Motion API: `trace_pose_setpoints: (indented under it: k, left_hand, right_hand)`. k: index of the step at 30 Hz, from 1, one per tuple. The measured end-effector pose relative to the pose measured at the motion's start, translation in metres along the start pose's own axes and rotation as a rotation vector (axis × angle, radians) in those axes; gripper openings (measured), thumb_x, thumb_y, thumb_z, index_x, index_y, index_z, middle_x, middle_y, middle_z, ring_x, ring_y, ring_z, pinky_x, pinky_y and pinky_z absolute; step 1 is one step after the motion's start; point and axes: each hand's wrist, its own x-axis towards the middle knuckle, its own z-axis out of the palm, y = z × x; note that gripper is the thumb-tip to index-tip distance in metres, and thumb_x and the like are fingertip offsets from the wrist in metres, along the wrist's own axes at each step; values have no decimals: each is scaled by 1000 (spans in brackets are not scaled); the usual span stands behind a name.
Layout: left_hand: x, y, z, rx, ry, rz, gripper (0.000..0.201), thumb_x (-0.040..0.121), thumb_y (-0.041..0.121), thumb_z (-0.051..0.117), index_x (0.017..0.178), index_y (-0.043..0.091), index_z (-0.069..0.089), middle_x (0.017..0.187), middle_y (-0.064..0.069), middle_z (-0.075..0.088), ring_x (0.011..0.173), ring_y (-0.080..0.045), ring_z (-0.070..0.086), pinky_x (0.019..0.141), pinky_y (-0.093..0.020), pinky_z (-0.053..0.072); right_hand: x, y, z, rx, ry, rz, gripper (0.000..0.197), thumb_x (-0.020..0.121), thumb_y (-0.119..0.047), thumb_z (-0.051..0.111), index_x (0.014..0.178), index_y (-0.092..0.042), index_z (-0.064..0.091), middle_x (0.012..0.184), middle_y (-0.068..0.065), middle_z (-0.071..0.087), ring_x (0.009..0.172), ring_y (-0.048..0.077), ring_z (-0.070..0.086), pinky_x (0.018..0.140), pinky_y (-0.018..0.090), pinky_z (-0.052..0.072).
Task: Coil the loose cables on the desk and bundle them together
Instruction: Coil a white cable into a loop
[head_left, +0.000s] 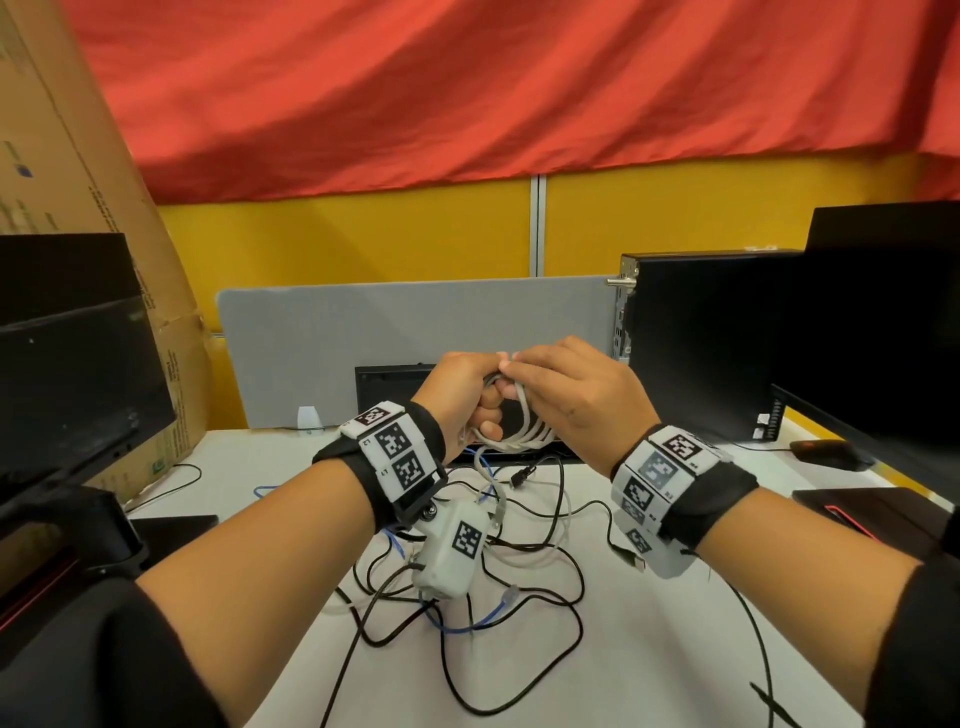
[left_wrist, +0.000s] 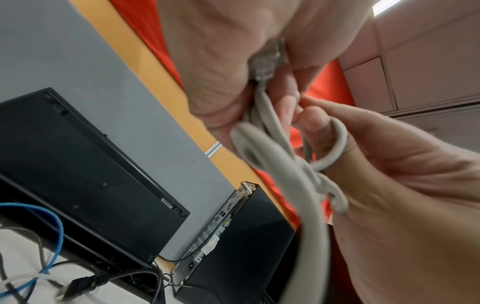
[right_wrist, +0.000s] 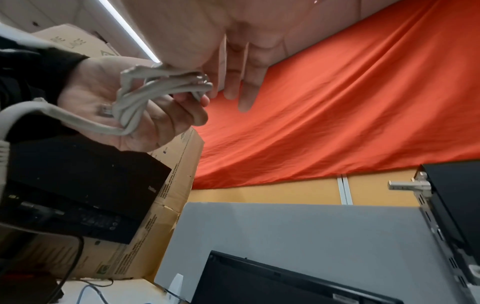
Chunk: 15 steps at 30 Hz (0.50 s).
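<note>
A grey cable coil hangs in several loops above the desk. My left hand grips the top of the loops in its fist. In the left wrist view, the cable's clear plug lies against that palm. My right hand pinches a strand at the top of the coil. In the left wrist view, one loop runs round the right thumb. The right wrist view shows the coil in the left hand. Loose black cables, a blue cable and a grey strand lie tangled on the desk below.
A dark monitor and a cardboard box stand at the left. At the right are a black PC tower, another monitor and a mouse. A grey divider panel and a black device stand behind.
</note>
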Motion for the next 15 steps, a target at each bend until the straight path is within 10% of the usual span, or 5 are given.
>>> trace_pose_setpoints:
  k: [7,15]
  left_hand:
    - [1,1,4,4,22,35,36,102,28,39,71,14,48,51,3,28,40,-10,22,40,-19,26]
    - [3,0,1,90,43,144,40,104,30,39,72,9,51,50,3,28,38,-10,23,38,-20,29]
  right_hand:
    - [2,-6,7,364,13,317,18,95,-15,60,107,-12,73,100,1,73,94,15,66,87,30,53]
    - [20,-18,-1,1095,-2,1054,17,92,-23,65,96,-13,78,77,1,72,73,9,64,61,22,50]
